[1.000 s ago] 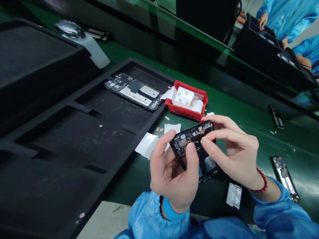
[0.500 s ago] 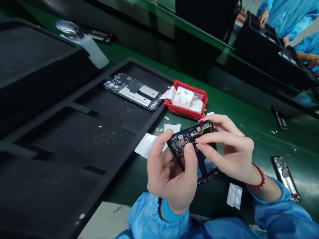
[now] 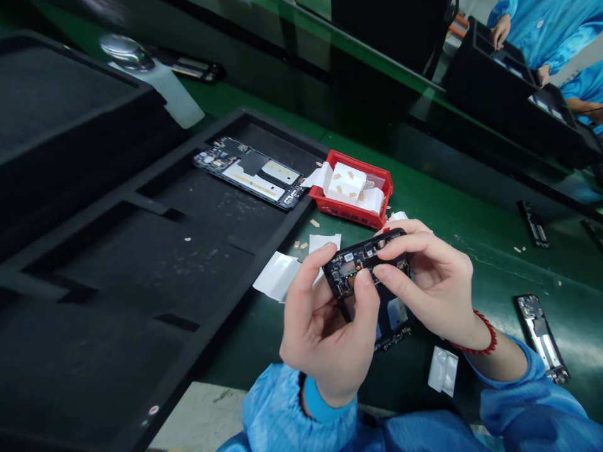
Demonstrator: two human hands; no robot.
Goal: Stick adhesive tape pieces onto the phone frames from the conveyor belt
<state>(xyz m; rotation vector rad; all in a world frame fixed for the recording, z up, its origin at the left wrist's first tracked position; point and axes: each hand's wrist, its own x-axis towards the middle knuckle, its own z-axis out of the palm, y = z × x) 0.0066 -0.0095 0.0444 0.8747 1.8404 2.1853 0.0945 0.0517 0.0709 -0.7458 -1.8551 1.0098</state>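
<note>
Tilted above the green bench, an opened phone (image 3: pixel 393 314) shows its circuit board along the upper part and a battery area below. My left hand (image 3: pixel 325 339) grips it from the left, thumb pressed on the board and fingers around its edge. On the right side, my right hand (image 3: pixel 428 282) is closed on the phone's upper corner, with forefinger and thumb on the board. Whether a tiny part sits between those fingertips cannot be seen. Just behind stands a red bin (image 3: pixel 351 213) with a white strip (image 3: pixel 348 179) carrying small tan pieces.
A black foam tray (image 3: pixel 211 251) fills the left, with another opened phone (image 3: pixel 254 172) in it. White papers (image 3: pixel 277 276) and a small clear-and-white film (image 3: pixel 443 370) lie on the bench (image 3: pixel 490 276). More phone assemblies (image 3: pixel 541 339) lie at right. Co-workers' blue sleeves (image 3: pixel 570 37) show beyond the divider.
My right forefinger and thumb have moved apart, the forefinger up to the board's upper edge. The phone and my left hand have shifted slightly right.
</note>
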